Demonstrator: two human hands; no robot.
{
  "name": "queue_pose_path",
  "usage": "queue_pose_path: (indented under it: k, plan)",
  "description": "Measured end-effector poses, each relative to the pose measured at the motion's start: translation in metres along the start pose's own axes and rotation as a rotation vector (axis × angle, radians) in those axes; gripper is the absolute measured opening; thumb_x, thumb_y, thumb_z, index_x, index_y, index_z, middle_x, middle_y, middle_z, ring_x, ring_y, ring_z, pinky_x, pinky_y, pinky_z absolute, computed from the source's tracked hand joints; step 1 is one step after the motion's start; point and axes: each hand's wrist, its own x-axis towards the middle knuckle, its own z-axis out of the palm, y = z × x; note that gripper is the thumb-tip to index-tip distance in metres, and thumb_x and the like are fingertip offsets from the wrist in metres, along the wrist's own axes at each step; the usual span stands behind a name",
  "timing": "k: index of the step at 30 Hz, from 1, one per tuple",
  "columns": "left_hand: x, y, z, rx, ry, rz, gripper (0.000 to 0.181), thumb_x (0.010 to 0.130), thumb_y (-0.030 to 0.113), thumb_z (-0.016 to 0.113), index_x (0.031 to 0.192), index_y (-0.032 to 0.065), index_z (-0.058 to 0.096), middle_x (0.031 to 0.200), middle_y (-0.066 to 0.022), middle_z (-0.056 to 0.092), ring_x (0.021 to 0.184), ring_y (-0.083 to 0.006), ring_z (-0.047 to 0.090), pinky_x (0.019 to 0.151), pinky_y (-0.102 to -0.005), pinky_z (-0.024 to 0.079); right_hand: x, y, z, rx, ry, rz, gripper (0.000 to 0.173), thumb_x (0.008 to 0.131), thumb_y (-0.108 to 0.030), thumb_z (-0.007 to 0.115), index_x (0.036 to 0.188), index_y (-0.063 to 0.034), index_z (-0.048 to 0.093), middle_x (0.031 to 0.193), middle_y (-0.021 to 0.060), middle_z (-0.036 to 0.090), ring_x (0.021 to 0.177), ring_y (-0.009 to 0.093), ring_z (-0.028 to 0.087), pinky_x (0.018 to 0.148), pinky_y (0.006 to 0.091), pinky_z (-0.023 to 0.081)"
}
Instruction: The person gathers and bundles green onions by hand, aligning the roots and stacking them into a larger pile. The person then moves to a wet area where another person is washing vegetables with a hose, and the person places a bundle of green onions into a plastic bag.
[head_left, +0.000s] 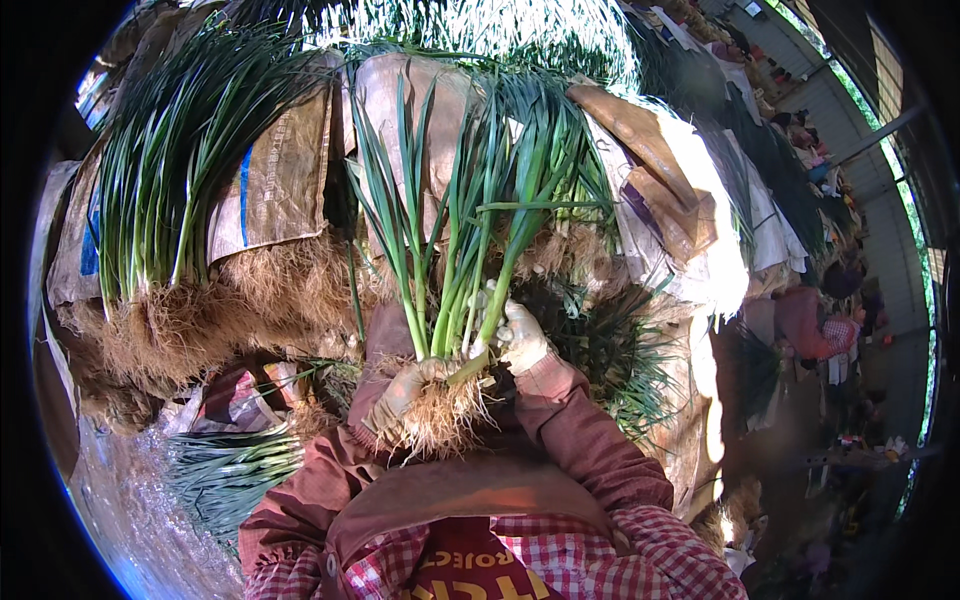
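Observation:
A small bunch of leeks (442, 300) stands upright before my chest, green leaves pointing away from me and pale fibrous roots (442, 420) hanging toward my lap. My gloved left hand (405, 394) is closed around the bunch low down, just above the roots. My gloved right hand (521, 341) is at the right side of the bunch, its fingers around the lower stem of the rightmost leek (499, 300). A yellowish strip of leaf (469, 369) lies across the stem bases. Part of the right fingers is hidden behind the stems.
A large pile of leeks (157, 187) lies at the left, roots toward me. Woven sacks (274, 172) cover more bunches ahead. Leaf scraps (622, 360) lie to the right. Another bunch (232, 465) rests at lower left. At far right is another person (814, 326).

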Motion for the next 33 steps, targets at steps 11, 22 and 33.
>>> queue_pose_path:
  k: [11,22,33]
  plan:
    - [-0.009,0.005,0.059,0.34,0.304,0.149,0.034,0.088,0.016,0.056,0.115,-0.0047,0.054,0.087,-0.0135,0.065,0.066,-0.0219,0.065,0.058,-0.0328,0.057,-0.096,-0.073,-0.024,-2.182,0.348,-0.002,0.043,0.083,-0.027,0.067,0.119,-0.0051,0.058,0.106,0.0171,0.064,0.097,0.031,0.062,0.084,0.0395,0.05]
    - [-0.002,0.0,0.047,0.153,-0.001,-0.003,0.026,0.089,0.011,0.048,0.106,-0.0062,0.058,0.094,-0.015,0.066,0.079,-0.0241,0.067,0.075,-0.0366,0.057,-0.083,-0.029,0.074,-1.103,0.166,-0.726,0.022,0.082,0.0,0.066,0.103,-0.0066,0.068,0.091,0.0054,0.065,0.081,0.017,0.062,0.074,0.0274,0.05]
    - [0.008,0.002,0.038,0.292,0.151,0.071,0.038,0.087,0.01,0.053,0.122,-0.0067,0.05,0.107,-0.0199,0.063,0.089,-0.0292,0.065,0.082,-0.042,0.056,-0.132,-0.051,0.073,-1.445,0.094,-0.463,0.029,0.089,-0.011,0.064,0.114,0.001,0.058,0.098,0.0085,0.066,0.085,0.014,0.062,0.075,0.0242,0.049]
